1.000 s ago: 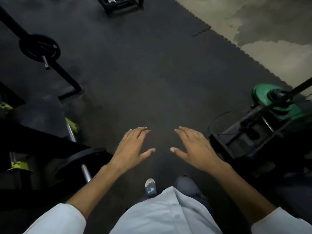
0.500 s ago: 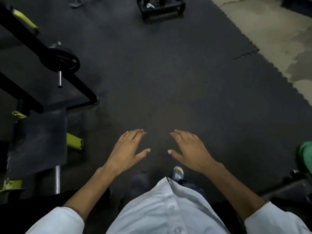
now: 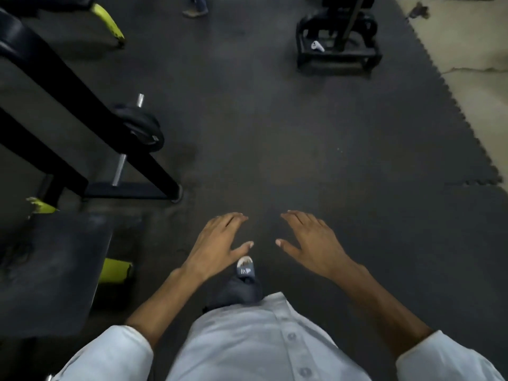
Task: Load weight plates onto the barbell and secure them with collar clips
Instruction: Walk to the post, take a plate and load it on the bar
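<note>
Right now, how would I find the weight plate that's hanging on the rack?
Look to the black slanted rack frame on the left. Partway down it, a black round weight plate sits on a silver peg, the only disc there.

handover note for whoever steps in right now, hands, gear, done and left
Left hand: open, empty, palm down over the floor mat.
Right hand: open, empty, likewise.
Gear: a black weight plate sits on a steel bar at the black rack, ahead to the left. No collar clip is visible on it.
Done: nothing that can be confirmed.
Left: fetch plates, load them, clip the collars.
</note>
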